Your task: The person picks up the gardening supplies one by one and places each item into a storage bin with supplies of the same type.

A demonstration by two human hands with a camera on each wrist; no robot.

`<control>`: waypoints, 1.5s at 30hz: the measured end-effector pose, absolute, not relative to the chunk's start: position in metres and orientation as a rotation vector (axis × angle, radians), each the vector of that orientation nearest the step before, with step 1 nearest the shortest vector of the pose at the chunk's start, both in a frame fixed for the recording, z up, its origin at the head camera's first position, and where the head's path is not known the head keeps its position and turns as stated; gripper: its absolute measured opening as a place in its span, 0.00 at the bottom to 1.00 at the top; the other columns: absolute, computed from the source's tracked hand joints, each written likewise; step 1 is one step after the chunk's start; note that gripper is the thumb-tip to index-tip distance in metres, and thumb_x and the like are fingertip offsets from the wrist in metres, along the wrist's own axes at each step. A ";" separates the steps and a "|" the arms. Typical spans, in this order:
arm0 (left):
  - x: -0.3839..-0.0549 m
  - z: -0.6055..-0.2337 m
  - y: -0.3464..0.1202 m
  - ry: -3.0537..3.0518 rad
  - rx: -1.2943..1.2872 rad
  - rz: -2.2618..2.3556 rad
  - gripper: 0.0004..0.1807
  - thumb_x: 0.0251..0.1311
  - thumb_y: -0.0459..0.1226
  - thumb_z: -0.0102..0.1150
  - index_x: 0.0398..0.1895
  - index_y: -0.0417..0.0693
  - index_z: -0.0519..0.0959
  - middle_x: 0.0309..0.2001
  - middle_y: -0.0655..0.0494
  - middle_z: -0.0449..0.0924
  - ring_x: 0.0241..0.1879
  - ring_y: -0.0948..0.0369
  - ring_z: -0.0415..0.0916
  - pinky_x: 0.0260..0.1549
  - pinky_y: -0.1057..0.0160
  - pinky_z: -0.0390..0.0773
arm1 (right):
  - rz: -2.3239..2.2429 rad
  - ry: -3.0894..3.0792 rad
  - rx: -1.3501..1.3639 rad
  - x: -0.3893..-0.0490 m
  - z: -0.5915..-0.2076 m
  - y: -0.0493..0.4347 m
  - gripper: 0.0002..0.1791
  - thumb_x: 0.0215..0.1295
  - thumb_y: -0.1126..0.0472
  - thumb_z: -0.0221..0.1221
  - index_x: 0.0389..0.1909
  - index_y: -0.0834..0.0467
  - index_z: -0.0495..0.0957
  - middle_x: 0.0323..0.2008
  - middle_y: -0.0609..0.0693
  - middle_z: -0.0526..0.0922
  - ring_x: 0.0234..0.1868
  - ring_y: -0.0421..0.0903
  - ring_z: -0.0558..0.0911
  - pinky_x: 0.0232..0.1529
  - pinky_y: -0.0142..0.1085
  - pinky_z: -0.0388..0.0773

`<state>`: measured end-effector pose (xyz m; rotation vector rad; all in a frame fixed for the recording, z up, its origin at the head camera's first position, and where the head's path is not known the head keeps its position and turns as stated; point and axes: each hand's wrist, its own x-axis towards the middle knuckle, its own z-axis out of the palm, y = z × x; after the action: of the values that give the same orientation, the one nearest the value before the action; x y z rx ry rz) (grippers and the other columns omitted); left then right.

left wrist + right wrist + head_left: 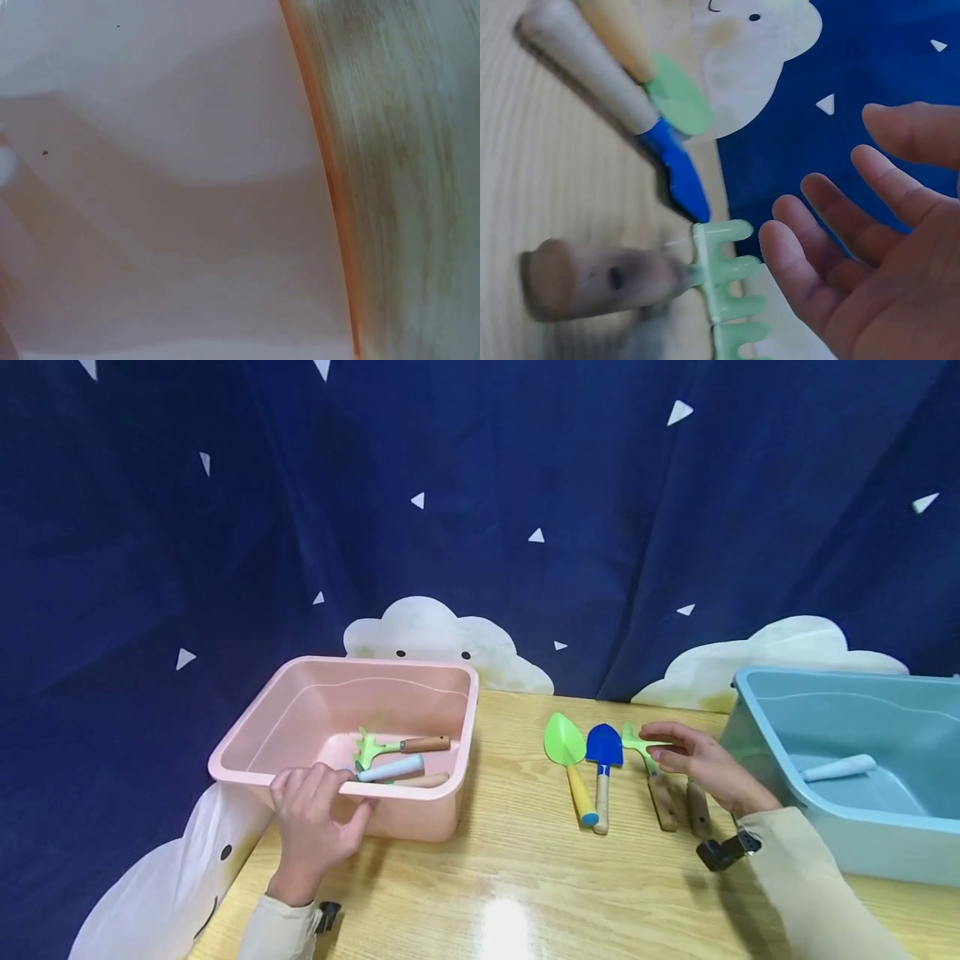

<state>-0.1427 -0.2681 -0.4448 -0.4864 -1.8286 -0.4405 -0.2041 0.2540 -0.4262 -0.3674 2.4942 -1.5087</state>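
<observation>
My left hand (317, 817) grips the near rim of a pink bin (453, 806), fingers over the edge and thumb on the outer wall. Only the bin's wall (187, 247) and the table beside it fill the left wrist view. Over the right part of the table hovers my right hand (708, 768), fingers spread and a little bent, holding nothing. Close by it lies a green hand rake (731, 274) with a brown wooden handle; beside that is a second green rake (739, 339), partly hidden by the hand in the head view.
Left of the rakes lie a blue trowel (604, 746) and a green trowel (564, 740) with a yellow handle. Inside the pink bin are a green rake (424, 743), a light blue handle (392, 768) and a wooden handle. A blue bin (885, 839) at right holds a pale handle (838, 767).
</observation>
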 end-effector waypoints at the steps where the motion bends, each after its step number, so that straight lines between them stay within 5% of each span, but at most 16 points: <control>1: -0.143 -0.445 -0.268 -1.830 -0.486 -0.440 0.28 0.59 0.59 0.54 0.25 0.41 0.77 0.20 0.53 0.70 0.25 0.53 0.62 0.43 0.47 0.57 | -1.501 2.502 -0.347 -0.204 -0.429 0.254 0.30 0.73 0.55 0.55 0.69 0.64 0.63 0.60 0.44 0.74 0.51 0.22 0.76 0.53 0.34 0.80; 7: -0.144 -0.443 -0.268 -1.835 -0.482 -0.443 0.27 0.57 0.58 0.55 0.25 0.41 0.77 0.20 0.53 0.70 0.25 0.52 0.62 0.43 0.47 0.57 | -1.462 2.547 -0.282 -0.203 -0.440 0.254 0.29 0.73 0.57 0.54 0.69 0.67 0.62 0.67 0.68 0.67 0.50 0.24 0.75 0.52 0.36 0.80; 11: -0.143 -0.442 -0.268 -1.836 -0.475 -0.444 0.25 0.54 0.56 0.57 0.25 0.41 0.77 0.19 0.52 0.71 0.25 0.52 0.62 0.42 0.46 0.57 | -1.391 2.618 -0.242 -0.204 -0.447 0.254 0.27 0.73 0.60 0.54 0.68 0.67 0.64 0.65 0.69 0.69 0.51 0.30 0.75 0.48 0.28 0.78; 14: -0.143 -0.442 -0.268 -1.846 -0.475 -0.448 0.23 0.51 0.54 0.58 0.25 0.41 0.77 0.20 0.52 0.71 0.25 0.52 0.62 0.42 0.46 0.57 | -1.319 2.680 -0.207 -0.204 -0.452 0.253 0.26 0.72 0.62 0.55 0.67 0.67 0.66 0.63 0.68 0.72 0.55 0.44 0.79 0.48 0.28 0.76; 18: -0.142 -0.443 -0.268 -1.851 -0.475 -0.450 0.22 0.48 0.53 0.59 0.26 0.41 0.77 0.20 0.51 0.72 0.26 0.52 0.62 0.42 0.46 0.57 | -1.279 2.704 -0.199 -0.204 -0.456 0.253 0.25 0.71 0.64 0.55 0.66 0.67 0.66 0.63 0.69 0.73 0.61 0.63 0.75 0.51 0.38 0.78; 24: -0.142 -0.443 -0.268 -1.845 -0.473 -0.444 0.24 0.53 0.56 0.57 0.26 0.41 0.77 0.20 0.51 0.71 0.25 0.51 0.62 0.42 0.46 0.57 | -1.220 2.752 -0.172 -0.203 -0.462 0.251 0.26 0.69 0.64 0.56 0.66 0.68 0.66 0.63 0.71 0.72 0.62 0.68 0.73 0.56 0.54 0.77; 36: -0.143 -0.443 -0.267 -1.846 -0.479 -0.448 0.25 0.54 0.56 0.57 0.25 0.41 0.77 0.19 0.53 0.70 0.25 0.51 0.62 0.43 0.46 0.57 | -0.764 3.026 -0.243 -0.204 -0.475 0.243 0.25 0.66 0.63 0.56 0.62 0.70 0.71 0.53 0.72 0.79 0.51 0.67 0.81 0.49 0.60 0.77; 45: -0.142 -0.444 -0.267 -1.840 -0.471 -0.443 0.24 0.52 0.55 0.58 0.25 0.41 0.77 0.19 0.52 0.70 0.25 0.51 0.62 0.42 0.46 0.57 | -0.668 2.966 -0.114 -0.208 -0.473 0.240 0.21 0.66 0.60 0.55 0.57 0.67 0.73 0.39 0.62 0.84 0.37 0.53 0.82 0.44 0.54 0.77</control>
<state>-0.1423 -0.2674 -0.4439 -0.4705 -1.8398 -0.4426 -0.2076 0.2399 -0.4725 -0.1137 2.9658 -0.6682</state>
